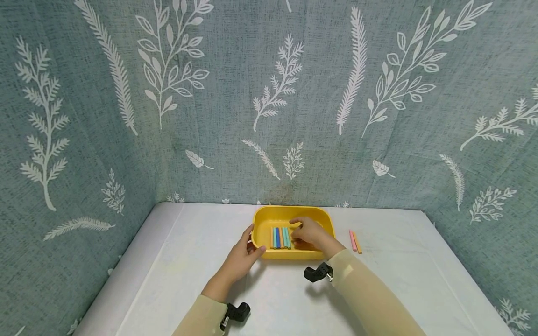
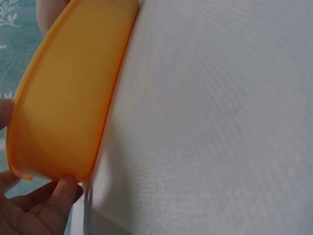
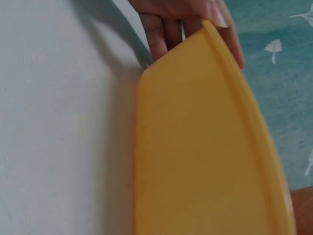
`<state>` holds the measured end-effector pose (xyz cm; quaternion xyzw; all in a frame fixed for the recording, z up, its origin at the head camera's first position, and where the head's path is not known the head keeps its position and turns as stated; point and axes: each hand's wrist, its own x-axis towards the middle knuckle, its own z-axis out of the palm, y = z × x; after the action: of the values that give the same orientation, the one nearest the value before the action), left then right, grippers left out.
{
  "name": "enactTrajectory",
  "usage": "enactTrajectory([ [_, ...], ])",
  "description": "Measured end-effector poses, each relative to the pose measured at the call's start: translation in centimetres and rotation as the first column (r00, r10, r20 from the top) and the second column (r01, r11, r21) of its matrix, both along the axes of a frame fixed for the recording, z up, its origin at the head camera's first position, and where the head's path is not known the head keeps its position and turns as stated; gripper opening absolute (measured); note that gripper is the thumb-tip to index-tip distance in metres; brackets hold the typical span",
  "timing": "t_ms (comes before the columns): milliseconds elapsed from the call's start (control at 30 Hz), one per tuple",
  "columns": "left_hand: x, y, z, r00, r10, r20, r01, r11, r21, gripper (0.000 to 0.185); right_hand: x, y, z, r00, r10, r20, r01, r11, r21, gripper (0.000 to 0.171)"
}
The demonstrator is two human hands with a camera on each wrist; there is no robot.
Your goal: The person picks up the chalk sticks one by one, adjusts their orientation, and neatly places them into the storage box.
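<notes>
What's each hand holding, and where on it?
The left hand grips the yellow tray at its near-left corner rim. The right hand reaches into the tray beside the chalk sticks; whether it pinches one cannot be told.

The right hand (image 1: 310, 233) lies over the right part of the yellow tray (image 1: 294, 213), so whatever sits under its palm and fingers is hidden; whether it grips a stick there cannot be told. The coloured sticks (image 1: 280, 237) in the tray are too small to say what they are made of, and the same goes for the pink and orange pair (image 1: 355, 241) on the table to the right. In both wrist views the tray's outer wall (image 2: 68, 98) fills the picture, cut off by the edges, with its inside hidden. The left hand (image 2: 34, 208) shows only as fingertips at the frame's corner.
</notes>
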<state>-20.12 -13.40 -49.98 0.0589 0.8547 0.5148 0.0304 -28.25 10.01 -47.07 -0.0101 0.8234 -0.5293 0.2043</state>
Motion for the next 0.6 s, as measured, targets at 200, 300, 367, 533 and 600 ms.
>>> enactTrajectory([
  [200, -0.1, 0.0, -0.1, 1.000, 0.002, -0.001, -0.002, 1.000, -0.005, 0.080, 0.2, 0.7, 1.1, 0.998, 0.036, -0.045, -0.034, 0.999, 0.033, 0.038],
  [300, 0.0, 0.0, -0.1, 1.000, 0.002, -0.002, -0.002, 1.000, -0.008, 0.080, 0.4, 1.1, 1.8, 0.997, 0.044, -0.059, -0.042, 0.999, 0.030, 0.036],
  [367, 0.0, 0.0, -0.1, 1.000, 0.001, 0.000, -0.001, 1.000, -0.007, 0.080, 0.6, 1.5, 2.3, 0.997, 0.050, -0.066, -0.048, 0.998, 0.035, 0.035],
  [533, 0.0, 0.0, -0.2, 1.000, -0.009, 0.000, 0.009, 1.000, 0.010, 0.079, 1.3, 2.6, 3.6, 0.991, 0.075, -0.110, -0.068, 0.996, 0.066, 0.035],
  [600, 0.0, 0.0, -0.2, 1.000, -0.011, -0.001, 0.011, 1.000, 0.016, 0.079, 1.6, 3.1, 4.1, 0.987, 0.088, -0.136, -0.077, 0.994, 0.080, 0.035],
])
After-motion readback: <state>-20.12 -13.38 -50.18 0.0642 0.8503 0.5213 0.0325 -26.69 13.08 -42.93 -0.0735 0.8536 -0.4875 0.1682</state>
